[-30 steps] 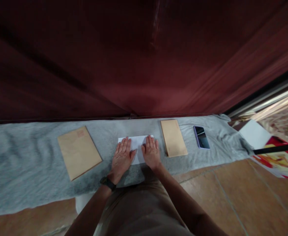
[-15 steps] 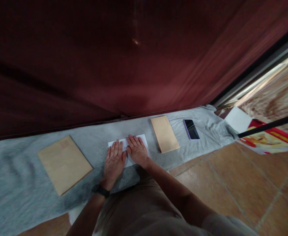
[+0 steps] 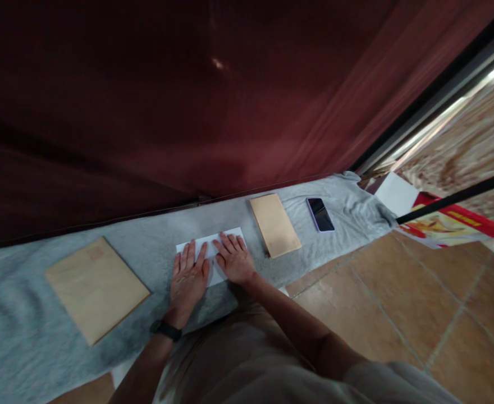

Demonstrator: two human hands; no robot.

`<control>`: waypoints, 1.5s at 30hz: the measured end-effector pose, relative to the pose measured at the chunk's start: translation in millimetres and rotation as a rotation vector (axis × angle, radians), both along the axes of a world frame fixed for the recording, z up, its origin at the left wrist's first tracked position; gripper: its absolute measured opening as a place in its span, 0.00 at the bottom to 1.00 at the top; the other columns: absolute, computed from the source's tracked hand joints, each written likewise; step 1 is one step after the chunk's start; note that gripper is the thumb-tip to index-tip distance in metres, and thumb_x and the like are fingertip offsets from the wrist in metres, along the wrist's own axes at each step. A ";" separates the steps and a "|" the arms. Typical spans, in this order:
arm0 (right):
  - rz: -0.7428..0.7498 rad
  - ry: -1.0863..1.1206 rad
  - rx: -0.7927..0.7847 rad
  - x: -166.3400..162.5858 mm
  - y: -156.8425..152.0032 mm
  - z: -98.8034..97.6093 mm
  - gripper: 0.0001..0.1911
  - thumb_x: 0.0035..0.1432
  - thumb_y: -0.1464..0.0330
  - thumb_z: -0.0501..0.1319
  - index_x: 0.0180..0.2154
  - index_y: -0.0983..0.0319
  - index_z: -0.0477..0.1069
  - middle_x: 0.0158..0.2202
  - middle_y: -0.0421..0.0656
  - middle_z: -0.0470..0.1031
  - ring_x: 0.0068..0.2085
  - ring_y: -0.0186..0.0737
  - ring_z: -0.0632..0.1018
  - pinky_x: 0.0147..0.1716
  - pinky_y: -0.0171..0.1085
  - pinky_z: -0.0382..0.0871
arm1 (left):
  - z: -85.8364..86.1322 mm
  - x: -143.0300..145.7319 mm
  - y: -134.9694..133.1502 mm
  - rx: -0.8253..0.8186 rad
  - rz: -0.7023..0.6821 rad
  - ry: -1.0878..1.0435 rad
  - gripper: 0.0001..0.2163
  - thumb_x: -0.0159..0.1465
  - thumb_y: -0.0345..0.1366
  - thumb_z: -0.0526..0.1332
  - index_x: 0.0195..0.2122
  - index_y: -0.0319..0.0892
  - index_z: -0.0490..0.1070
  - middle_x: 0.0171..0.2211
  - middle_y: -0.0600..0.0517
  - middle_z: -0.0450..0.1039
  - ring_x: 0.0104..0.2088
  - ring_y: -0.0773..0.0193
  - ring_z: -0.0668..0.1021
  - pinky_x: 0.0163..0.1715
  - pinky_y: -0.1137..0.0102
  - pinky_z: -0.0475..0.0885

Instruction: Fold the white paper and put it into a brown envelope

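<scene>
A folded white paper (image 3: 211, 247) lies on a grey cloth (image 3: 28, 331) spread on the floor. My left hand (image 3: 188, 280) rests flat on the paper's left part, fingers stretched out, a dark watch at its wrist. My right hand (image 3: 233, 259) lies flat on the paper's right part, fingers pointing up-left and close to the left hand's fingers. A large tan envelope (image 3: 95, 287) lies to the left. A narrower tan envelope (image 3: 274, 225) lies to the right. Neither hand grips anything.
A phone (image 3: 320, 214) with a lilac case lies on the cloth right of the narrow envelope. A dark red curtain (image 3: 188, 112) hangs behind. Tan floor tiles (image 3: 398, 303) lie to the right, with a white sheet (image 3: 396, 193), a colourful printed sheet (image 3: 444, 224) and a black rod (image 3: 457, 196) beyond.
The view has swung left and tilted. My right hand slid left across the paper, so its fingers now lie near the left hand's fingers. Both hands stay flat on the paper.
</scene>
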State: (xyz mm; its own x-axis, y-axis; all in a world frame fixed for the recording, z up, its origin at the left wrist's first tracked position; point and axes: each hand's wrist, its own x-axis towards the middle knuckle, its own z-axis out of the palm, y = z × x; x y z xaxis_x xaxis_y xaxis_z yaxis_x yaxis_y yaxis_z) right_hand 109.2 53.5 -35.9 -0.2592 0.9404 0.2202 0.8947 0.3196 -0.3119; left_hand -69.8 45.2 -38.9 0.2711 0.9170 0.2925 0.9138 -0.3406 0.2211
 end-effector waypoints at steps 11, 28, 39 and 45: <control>0.216 0.019 -0.035 23.9 -21.8 14.0 0.21 0.72 0.64 0.56 0.63 0.55 0.69 0.69 0.46 0.64 0.69 0.50 0.64 0.70 0.57 0.52 | 11.1 5.2 24.6 -0.133 -0.197 0.083 0.25 0.74 0.37 0.44 0.70 0.39 0.61 0.70 0.45 0.61 0.72 0.52 0.59 0.71 0.49 0.54; 0.434 0.108 -0.120 35.9 -47.4 21.3 0.22 0.73 0.65 0.54 0.65 0.60 0.66 0.66 0.45 0.70 0.68 0.44 0.66 0.71 0.52 0.53 | 12.6 -1.4 32.4 -0.193 -0.362 0.090 0.25 0.75 0.39 0.44 0.72 0.40 0.55 0.73 0.47 0.55 0.74 0.58 0.53 0.73 0.54 0.48; 0.501 0.119 -0.164 42.4 -51.0 19.3 0.20 0.73 0.64 0.54 0.61 0.57 0.72 0.64 0.43 0.72 0.67 0.43 0.68 0.72 0.53 0.46 | 17.5 -22.1 15.0 -0.269 -0.527 0.086 0.25 0.76 0.39 0.44 0.72 0.43 0.55 0.73 0.50 0.53 0.73 0.65 0.56 0.73 0.62 0.46; 0.504 0.151 -0.150 42.5 -50.4 16.9 0.20 0.72 0.65 0.55 0.62 0.57 0.71 0.64 0.44 0.72 0.66 0.45 0.69 0.72 0.54 0.46 | 13.9 -15.1 56.0 -0.202 -0.495 0.092 0.25 0.76 0.41 0.42 0.71 0.39 0.57 0.72 0.46 0.56 0.73 0.62 0.57 0.73 0.60 0.49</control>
